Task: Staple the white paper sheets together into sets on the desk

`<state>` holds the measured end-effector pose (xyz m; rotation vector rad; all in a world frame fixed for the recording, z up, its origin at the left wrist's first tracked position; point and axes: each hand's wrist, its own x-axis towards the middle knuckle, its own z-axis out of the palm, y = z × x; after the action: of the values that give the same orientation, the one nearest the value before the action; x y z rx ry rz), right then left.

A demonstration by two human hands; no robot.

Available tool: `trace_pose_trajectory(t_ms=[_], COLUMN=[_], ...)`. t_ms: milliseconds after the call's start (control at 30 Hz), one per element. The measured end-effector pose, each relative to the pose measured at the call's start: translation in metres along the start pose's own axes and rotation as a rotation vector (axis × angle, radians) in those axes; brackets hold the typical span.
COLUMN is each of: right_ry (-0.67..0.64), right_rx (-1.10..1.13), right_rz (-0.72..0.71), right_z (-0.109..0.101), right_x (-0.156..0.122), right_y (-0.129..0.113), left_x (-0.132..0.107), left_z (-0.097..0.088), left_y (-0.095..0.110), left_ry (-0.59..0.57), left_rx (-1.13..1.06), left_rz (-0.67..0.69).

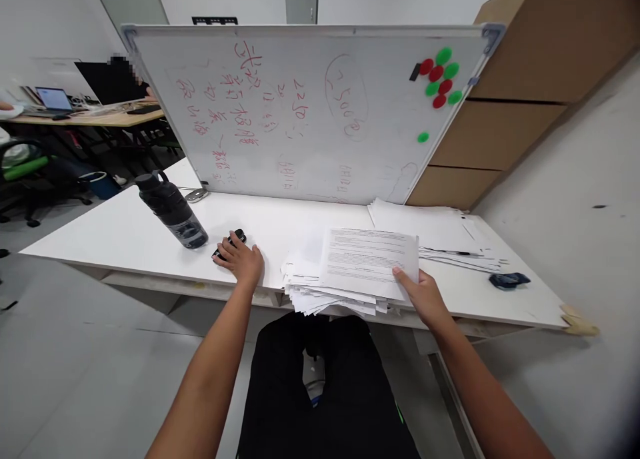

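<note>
My left hand (243, 259) rests on the white table (125, 236) with its fingers curled over a small black object (231, 240), perhaps a stapler. My right hand (423, 294) grips the near right corner of a printed sheet (367, 259), thumb on top. That sheet lies on an untidy stack of papers (320, 296) at the table's front edge. A second spread of papers (435, 229) lies further back to the right.
A dark water bottle (173, 211) stands tilted left of my left hand. A whiteboard (310, 112) with red writing and round magnets leans at the table's back. A dark cloth-like item (509, 280) lies at the right. Cardboard boxes (530, 92) stand behind. A desk with laptop (53, 99) is far left.
</note>
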<state>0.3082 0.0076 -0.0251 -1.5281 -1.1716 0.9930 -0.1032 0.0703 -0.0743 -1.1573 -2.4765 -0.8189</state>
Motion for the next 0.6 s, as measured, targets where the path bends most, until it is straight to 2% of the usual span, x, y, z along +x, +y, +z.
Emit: trace_pose_trajectory(t_ms=[133, 200, 300, 433, 500, 600], right_ry=[0.094, 0.073, -0.04, -0.246, -0.369, -0.439], right_rx=[0.066, 0.092, 0.108, 0.077, 0.064, 0.098], right_rz=[-0.086, -0.104, -0.105, -0.112, -0.064, 0.043], right_z=[0.014, 0.026, 0.052, 0.103, 0.133, 0.174], right_x=[0.004, 0.008, 0.018, 0.036, 0.047, 0.062], right_y=[-0.006, -0.014, -0.034, -0.072, -0.089, -0.1], left_x=[0.001, 0.003, 0.009, 0.023, 0.028, 0.031], left_z=[0.0, -0.001, -0.005, -0.008, -0.01, -0.011], left_y=[-0.001, -0.002, -0.005, -0.013, -0.016, -0.021], left_ry=[0.051, 0.056, 0.033, -0.073, -0.114, -0.142], left_rx=[-0.018, -0.023, -0.002, 0.05, 0.062, 0.053], left_rz=[-0.024, -0.049, -0.06, 0.011, 0.022, 0.046])
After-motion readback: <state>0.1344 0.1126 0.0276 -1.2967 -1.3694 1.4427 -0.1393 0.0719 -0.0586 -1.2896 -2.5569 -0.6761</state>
